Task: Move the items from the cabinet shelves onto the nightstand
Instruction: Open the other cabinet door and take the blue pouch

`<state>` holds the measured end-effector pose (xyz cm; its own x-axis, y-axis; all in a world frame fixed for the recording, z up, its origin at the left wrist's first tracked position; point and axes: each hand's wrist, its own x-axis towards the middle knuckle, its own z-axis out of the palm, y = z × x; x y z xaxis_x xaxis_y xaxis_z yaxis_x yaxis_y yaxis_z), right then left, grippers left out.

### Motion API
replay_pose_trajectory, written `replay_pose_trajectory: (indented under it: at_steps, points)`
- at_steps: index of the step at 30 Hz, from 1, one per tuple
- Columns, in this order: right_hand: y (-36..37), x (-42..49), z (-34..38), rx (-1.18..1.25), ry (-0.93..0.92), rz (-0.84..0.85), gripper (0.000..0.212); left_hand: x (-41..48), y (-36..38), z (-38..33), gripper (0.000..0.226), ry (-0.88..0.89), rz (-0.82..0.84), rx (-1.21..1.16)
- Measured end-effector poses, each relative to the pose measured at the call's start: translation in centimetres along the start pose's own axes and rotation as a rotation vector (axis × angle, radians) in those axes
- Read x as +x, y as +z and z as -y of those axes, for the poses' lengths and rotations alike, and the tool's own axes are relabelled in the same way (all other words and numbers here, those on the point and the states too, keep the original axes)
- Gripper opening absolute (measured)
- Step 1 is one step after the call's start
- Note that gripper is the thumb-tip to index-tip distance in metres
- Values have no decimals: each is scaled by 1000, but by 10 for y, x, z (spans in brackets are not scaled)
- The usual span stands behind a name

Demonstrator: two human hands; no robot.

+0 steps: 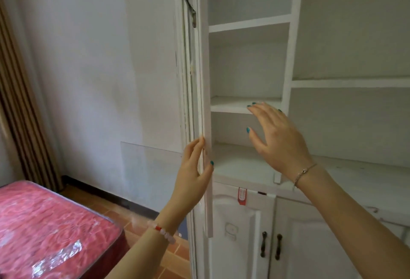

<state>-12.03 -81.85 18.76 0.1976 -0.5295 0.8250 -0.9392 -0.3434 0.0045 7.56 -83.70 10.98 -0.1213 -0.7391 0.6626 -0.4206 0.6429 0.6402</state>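
A white cabinet (pixel 288 56) fills the right half of the head view, its narrow door (pixel 205 101) swung open edge-on toward me. My left hand (pixel 194 174) grips the door's lower edge, thumb on the inner side and fingers on the outer side. My right hand (pixel 275 138) hovers with spread, straight fingers in front of the narrow shelves (pixel 233 104), holding nothing. Every shelf I can see is bare. No nightstand shows in this view.
Closed lower cabinet doors with dark handles (pixel 270 246) sit below the shelves; a red-and-white tag (pixel 241 196) hangs over one. A bed with a pink plastic-wrapped mattress (pixel 44 227) lies at the lower left. Striped curtain (pixel 20 101) at the far left, tiled floor between.
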Motion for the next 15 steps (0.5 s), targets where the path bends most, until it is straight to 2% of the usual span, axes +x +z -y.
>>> replay_pose_trajectory:
  at_steps: [5,15]
  points:
    - [-20,-24,-41,-61,60,16,53,15,55,-16,64,45,47,37]
    - [-43,-47,-106,-189,168,40,52,79,163,-15,69,140,313,219]
